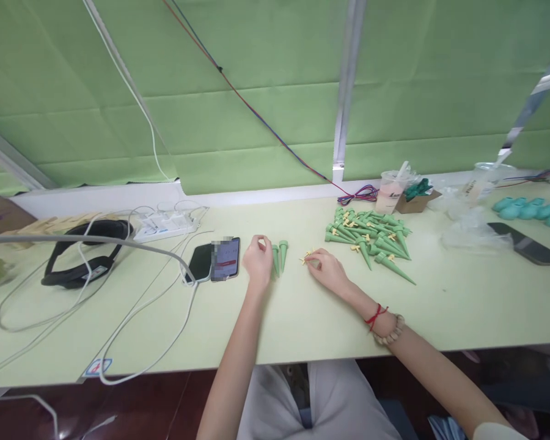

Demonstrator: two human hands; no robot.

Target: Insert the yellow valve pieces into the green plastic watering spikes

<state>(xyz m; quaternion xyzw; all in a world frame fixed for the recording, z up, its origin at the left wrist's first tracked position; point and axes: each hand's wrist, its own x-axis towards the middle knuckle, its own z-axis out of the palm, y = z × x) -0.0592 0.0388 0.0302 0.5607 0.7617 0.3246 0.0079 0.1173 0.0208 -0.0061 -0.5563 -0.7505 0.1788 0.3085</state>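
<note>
My left hand point(257, 261) rests on the pale green table point(302, 318), fingers curled around two green cone-shaped spikes point(279, 255) that lie beside it. My right hand point(326, 269) lies flat a little to the right, its fingertips pinching small yellow plastic pieces point(306, 256) on the tabletop. A red string and a bead bracelet point(385, 324) circle my right wrist. A pile of several more green spikes with yellow pieces point(371, 238) lies just beyond my right hand.
Two phones point(214, 260) lie left of my left hand, cabled to a white power strip point(165, 225). A black headband device point(85, 256) sits far left. A drink cup point(389, 190), cardboard box point(417, 198), plastic bags point(467, 235), teal parts point(529, 209) and another phone point(527, 243) are at right.
</note>
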